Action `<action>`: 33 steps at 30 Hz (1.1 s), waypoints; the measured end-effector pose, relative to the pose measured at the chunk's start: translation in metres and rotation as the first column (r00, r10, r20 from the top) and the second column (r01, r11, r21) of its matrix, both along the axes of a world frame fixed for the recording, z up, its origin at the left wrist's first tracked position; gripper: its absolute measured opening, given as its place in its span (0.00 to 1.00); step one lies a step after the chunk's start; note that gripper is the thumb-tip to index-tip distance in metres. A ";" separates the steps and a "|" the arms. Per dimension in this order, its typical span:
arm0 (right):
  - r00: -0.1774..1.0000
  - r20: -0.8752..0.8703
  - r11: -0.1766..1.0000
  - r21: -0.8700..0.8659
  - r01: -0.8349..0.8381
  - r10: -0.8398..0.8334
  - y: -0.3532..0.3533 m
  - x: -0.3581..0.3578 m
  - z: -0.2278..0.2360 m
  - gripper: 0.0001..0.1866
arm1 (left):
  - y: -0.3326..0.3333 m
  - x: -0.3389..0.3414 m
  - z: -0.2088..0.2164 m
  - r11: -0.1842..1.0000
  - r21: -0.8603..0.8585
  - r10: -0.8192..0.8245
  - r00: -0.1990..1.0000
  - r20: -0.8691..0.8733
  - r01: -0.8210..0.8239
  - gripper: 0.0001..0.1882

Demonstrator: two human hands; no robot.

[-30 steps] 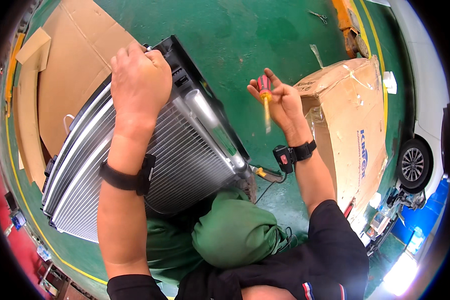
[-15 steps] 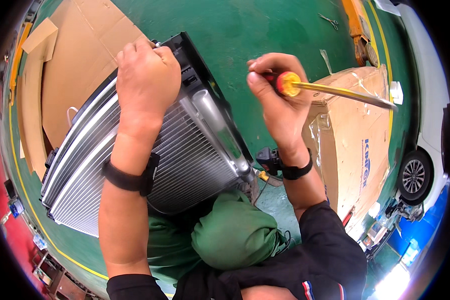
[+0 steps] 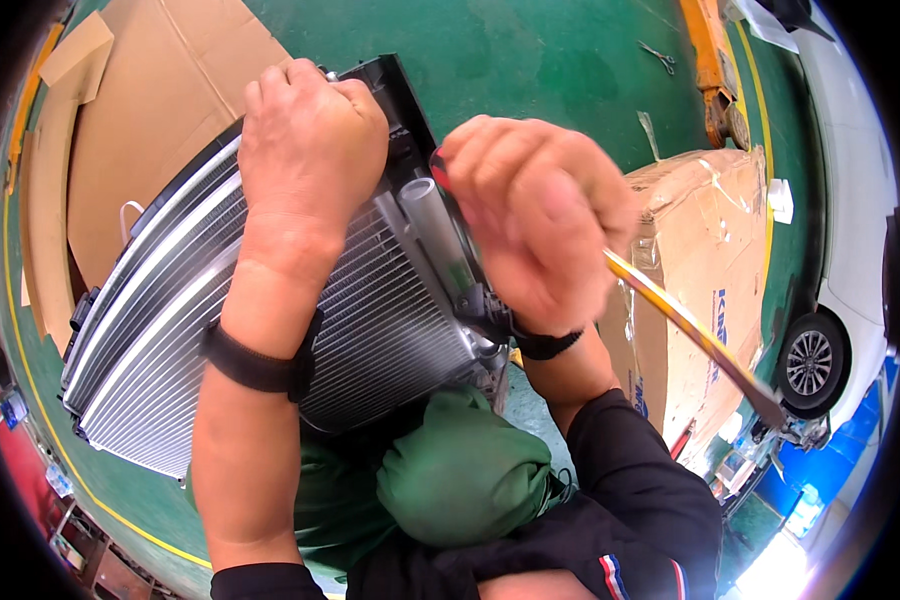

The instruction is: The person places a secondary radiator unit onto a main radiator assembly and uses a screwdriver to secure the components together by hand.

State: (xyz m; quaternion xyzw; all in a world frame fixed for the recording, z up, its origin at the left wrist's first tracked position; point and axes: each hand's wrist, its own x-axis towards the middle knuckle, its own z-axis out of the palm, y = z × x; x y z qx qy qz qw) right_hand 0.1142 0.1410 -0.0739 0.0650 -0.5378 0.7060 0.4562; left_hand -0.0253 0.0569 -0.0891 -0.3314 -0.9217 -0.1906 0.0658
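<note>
A car radiator and condenser assembly [image 3: 390, 330], with silver fins and a black side frame [image 3: 410, 95], leans across my knees. At its upper end my left hand [image 3: 310, 150] is closed in a fist. A small shiny tip [image 3: 332, 76] peeks out beside its fingers; whatever they grip is hidden. My right hand [image 3: 545, 210] is wrapped round the handle of a flat-blade screwdriver [image 3: 695, 328], just right of the frame. The blade slants down to the right, and a bit of red handle shows past the fingers. A silver metal tube [image 3: 440, 230] runs along the fins below.
Flattened cardboard [image 3: 160, 110] lies at the left. A large cardboard box [image 3: 695, 290] stands at the right, with an orange jack arm [image 3: 710, 75] beyond it. Scissors [image 3: 658, 57] lie on the green floor. A white car [image 3: 860, 220] is at the far right.
My right hand has swung left toward the radiator's frame and turned over, so the screwdriver blade now tilts more steeply downward. My left hand has shifted slightly right and up with the radiator.
</note>
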 end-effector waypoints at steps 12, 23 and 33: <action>0.994 -0.076 0.996 -0.041 -0.078 0.075 0.006 -0.006 -0.003 0.15 | -0.005 -0.013 -0.011 1.000 -0.019 0.009 0.999 -0.044 -0.010 0.18; 0.996 -0.066 0.989 -0.131 -0.061 0.053 0.017 -0.005 0.005 0.15 | -0.003 0.009 -0.006 0.999 -0.020 -0.041 0.999 0.014 0.041 0.17; -0.072 0.795 0.788 0.606 0.109 -0.602 0.109 0.043 -0.124 0.17 | -0.002 0.005 -0.002 0.992 -0.117 -0.034 0.994 0.104 0.046 0.19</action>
